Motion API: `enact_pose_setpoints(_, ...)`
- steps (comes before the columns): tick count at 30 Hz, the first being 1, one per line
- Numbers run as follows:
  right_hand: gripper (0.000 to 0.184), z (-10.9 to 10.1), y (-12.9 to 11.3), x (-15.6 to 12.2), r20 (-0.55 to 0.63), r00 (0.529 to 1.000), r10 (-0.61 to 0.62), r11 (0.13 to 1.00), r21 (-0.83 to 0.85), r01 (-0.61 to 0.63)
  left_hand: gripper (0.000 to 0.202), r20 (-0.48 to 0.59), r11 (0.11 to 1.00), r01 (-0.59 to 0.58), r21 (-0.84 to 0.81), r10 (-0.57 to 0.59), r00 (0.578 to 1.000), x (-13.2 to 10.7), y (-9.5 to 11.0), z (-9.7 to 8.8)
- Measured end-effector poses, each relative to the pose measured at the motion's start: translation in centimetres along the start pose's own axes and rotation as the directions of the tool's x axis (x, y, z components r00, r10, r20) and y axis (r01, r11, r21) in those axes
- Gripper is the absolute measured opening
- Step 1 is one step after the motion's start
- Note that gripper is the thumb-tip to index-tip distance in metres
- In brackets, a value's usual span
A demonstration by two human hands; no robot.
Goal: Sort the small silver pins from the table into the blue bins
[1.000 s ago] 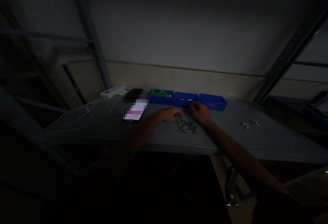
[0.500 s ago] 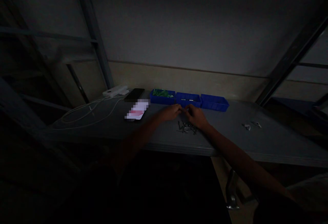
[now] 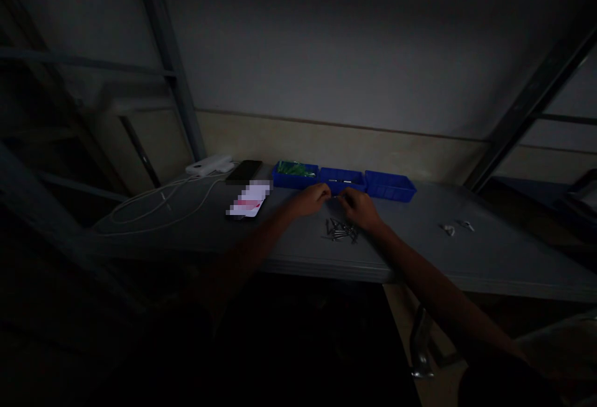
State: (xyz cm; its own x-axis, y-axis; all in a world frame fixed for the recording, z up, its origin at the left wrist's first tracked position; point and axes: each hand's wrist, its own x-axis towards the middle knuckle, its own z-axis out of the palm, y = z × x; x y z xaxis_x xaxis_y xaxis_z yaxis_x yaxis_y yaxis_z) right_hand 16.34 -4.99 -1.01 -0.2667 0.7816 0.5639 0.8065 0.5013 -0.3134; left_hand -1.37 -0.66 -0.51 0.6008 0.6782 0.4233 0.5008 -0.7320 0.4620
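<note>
My left hand [image 3: 315,199] and my right hand [image 3: 360,207] meet above the table with their fingertips pinched close together. Between them shows a thin metal piece [image 3: 334,197] that looks like a screw, its end in my right fingers. What lies inside my left pinch is too small and dark to make out. Just below my hands is a loose pile of metal screws [image 3: 341,232]. Behind them stand three blue bins in a row: the left bin [image 3: 295,182] holds green plastic-wrapped items, the middle bin [image 3: 357,186] some thin metal pieces, and no contents show in the right bin [image 3: 392,192].
A phone [image 3: 254,201] with a lit screen lies left of my hands, near a dark flat device [image 3: 244,171] and a white block [image 3: 209,165] with white cables. Small whitish items [image 3: 448,230] lie to the right. A wall and metal posts border the grey table [image 3: 289,248].
My fingertips have drawn slightly apart, and the thin metal piece now shows between them. The view has shifted very little; the bins and the screw pile stay put.
</note>
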Motion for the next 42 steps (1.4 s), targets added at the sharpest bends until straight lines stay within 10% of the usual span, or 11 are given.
enact_pose_setpoints(15, 0.033, -1.8, 1.4, -3.0, -0.128, 0.975, 0.184, 0.983, 0.015, -0.184, 0.025, 0.024, 0.997, -0.032, -0.073, 0.034, 0.999, -0.3, 0.5, 0.3)
enact_pose_setpoints(34, 0.031, -0.9, -0.5, -3.1, -0.009, 1.000, -0.027, 0.994, -0.106, 0.026, 0.010, -0.036, 0.990, -0.138, -0.041, 0.136, 0.990, 0.1, 1.2, 0.4)
enact_pose_setpoints(42, 0.032, -1.1, 0.0, -3.3, -0.159, 0.986, 0.053, 0.990, -0.124, -0.073, 0.014, -0.046, 0.986, -0.166, -0.035, 0.164, 0.985, 0.0, 0.9, 0.8)
